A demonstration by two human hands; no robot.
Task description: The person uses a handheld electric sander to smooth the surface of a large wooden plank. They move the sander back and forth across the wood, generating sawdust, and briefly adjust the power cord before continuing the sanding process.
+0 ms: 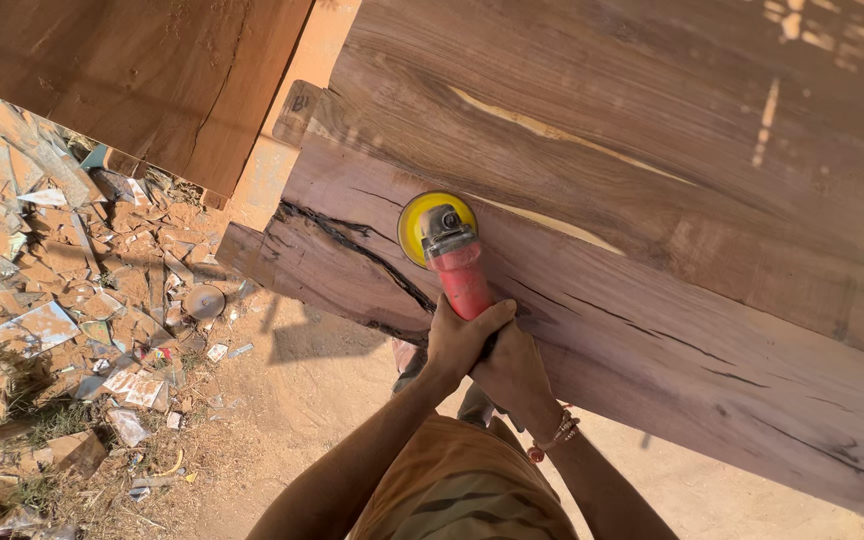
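The red angle grinder (459, 270) lies with its yellow disc (414, 222) flat on the big wooden slab (652, 250), close to the slab's edge at about 7 o'clock. Both hands are wrapped tight around its rear body, the left hand (460, 338) on top and the right hand (514, 368) just under it at 5 o'clock. Broken scraps (62, 300) cover the sandy ground (302, 400) at 9 o'clock, and another plank (132, 80) stands at 11 o'clock.

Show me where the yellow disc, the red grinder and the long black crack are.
Yellow disc (410, 222): head view, left rim.
Red grinder (463, 280): head view, red body.
Black crack (357, 245): head view, its middle.
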